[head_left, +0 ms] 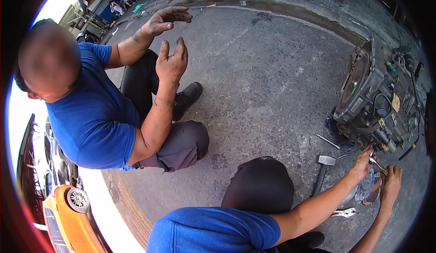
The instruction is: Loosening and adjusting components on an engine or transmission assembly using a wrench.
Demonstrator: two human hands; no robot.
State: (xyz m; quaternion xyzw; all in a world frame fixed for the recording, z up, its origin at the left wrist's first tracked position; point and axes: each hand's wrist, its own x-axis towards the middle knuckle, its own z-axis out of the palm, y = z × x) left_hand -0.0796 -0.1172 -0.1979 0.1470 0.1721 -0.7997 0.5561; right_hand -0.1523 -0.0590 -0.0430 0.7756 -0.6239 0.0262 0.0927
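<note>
A dirty transmission housing [377, 98] lies on the asphalt at the right. My left hand [362, 164] reaches to its lower edge and pinches a small metal tool [374, 161]. Just to the right, my right hand [390, 185] closes its fingers on a small brownish piece [380, 180]; what that piece is cannot be made out. A crumpled clear plastic bag [363, 190] lies under both hands. My knee in black trousers [261, 185] is bent in front of me.
A hammer [323, 170], a thin metal rod [328, 141] and a shiny wrench [344, 213] lie on the ground near my arms. A person in a blue shirt [95, 126] crouches at the left with both grimy hands raised. An orange car [68, 216] stands at the lower left.
</note>
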